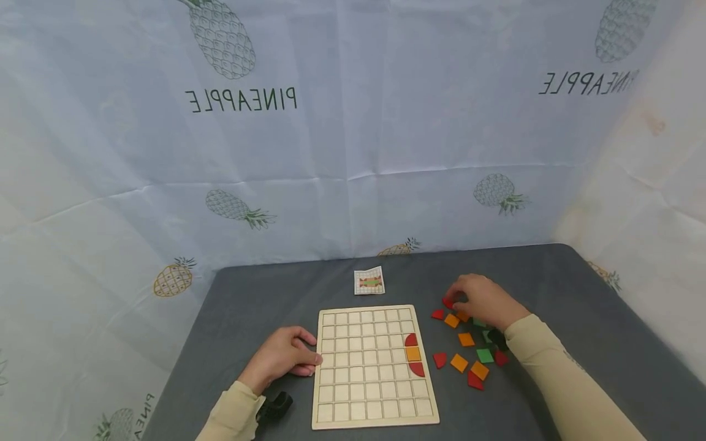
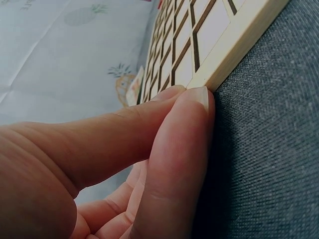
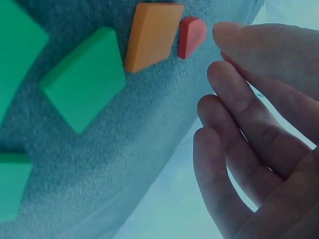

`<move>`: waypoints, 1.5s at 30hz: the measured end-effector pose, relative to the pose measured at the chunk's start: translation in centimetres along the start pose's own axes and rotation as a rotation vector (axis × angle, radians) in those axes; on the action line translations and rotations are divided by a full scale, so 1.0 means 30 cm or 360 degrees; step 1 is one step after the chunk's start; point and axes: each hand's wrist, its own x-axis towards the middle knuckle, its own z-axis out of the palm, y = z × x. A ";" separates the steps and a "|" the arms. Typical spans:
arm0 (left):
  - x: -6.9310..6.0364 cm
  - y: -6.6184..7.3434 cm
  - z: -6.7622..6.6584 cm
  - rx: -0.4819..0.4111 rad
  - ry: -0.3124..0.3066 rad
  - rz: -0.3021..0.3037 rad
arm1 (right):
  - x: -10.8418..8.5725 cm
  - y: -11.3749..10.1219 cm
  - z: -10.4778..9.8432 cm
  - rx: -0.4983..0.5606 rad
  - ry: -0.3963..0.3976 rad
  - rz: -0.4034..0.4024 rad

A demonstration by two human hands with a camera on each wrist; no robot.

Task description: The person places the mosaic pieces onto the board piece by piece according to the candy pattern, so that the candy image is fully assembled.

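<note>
A pale wooden grid board lies on the dark table. Along its right side sit an orange square and two red curved pieces, one above and one below. My left hand pinches the board's left edge; the left wrist view shows thumb and finger at the board's rim. My right hand is over the loose pieces at the right, fingers loosely bent. In the right wrist view, its fingertips stand just beside a red piece, with a small gap between.
Several red, orange and green pieces lie scattered right of the board. A small card with a coloured grid pattern lies behind the board. A pineapple-print cloth hangs at the back and sides. Black bands are at both wrists.
</note>
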 end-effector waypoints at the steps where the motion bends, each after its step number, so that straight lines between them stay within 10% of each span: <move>1: 0.001 0.002 0.000 0.0000 0.0003 0.0002 | 0.001 0.003 0.000 -0.0002 -0.0002 -0.0001; 25: 0.015 0.021 0.013 0.0046 0.0041 -0.0001 | -0.081 0.000 -0.010 -0.0037 0.0073 -0.0012; 45: 0.006 0.007 0.007 0.0054 0.0054 -0.0034 | -0.308 0.287 -0.080 -0.0078 0.0202 0.0199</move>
